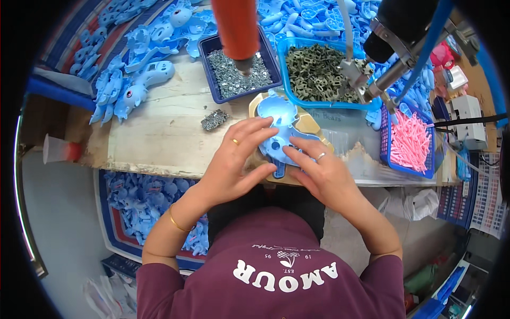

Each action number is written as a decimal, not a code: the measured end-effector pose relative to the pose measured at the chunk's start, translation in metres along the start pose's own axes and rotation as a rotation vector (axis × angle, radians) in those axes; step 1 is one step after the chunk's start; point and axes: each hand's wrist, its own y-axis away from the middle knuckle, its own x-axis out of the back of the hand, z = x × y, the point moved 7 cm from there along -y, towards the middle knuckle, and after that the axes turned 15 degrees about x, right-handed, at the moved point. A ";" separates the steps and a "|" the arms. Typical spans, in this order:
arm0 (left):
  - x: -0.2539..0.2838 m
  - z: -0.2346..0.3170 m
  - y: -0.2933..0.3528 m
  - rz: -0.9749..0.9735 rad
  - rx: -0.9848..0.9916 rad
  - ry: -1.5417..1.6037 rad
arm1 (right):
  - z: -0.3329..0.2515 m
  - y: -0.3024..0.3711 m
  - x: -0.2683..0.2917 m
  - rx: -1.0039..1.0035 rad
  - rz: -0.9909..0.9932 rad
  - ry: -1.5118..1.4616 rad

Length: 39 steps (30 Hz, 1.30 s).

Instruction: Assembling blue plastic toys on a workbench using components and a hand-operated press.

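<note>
A pale, worn workbench [154, 130] is seen across the middle of the frame. Light-blue moulded parts [159, 32] are heaped on its upper left, and more are piled at upper centre. Further blue parts [143, 204] are held in a container below the bench edge, left of centre. An orange-red tool [236, 26] is noted at top centre, its tip positioned above a dark-blue tray [212, 85] filled with small silvery metal pieces. To the right of that tray, a bright-blue tray [319, 103] is filled with dark-green clips [313, 69]. The left hand [234, 157] and right hand [329, 175] are found at centre, both loosely open with fingers spread and slightly bent; no closed grasp is shown by either. A tan fixture [308, 123] is placed between and beyond them, and in it a blue shell [276, 110] is seated. The shell's right side is covered by the right fingertips; its left edge is met or closely neared by the left fingertips, actual contact being undeterminable. Pink sticks [410, 141] are contained in a blue basket [384, 139] at right. A small clump of metal pieces [214, 120] is observed on the bench, left of the fixture
</note>
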 end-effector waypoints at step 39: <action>-0.068 0.012 -0.018 -0.084 -0.023 -0.450 | 0.149 -0.049 0.048 -0.215 0.170 0.252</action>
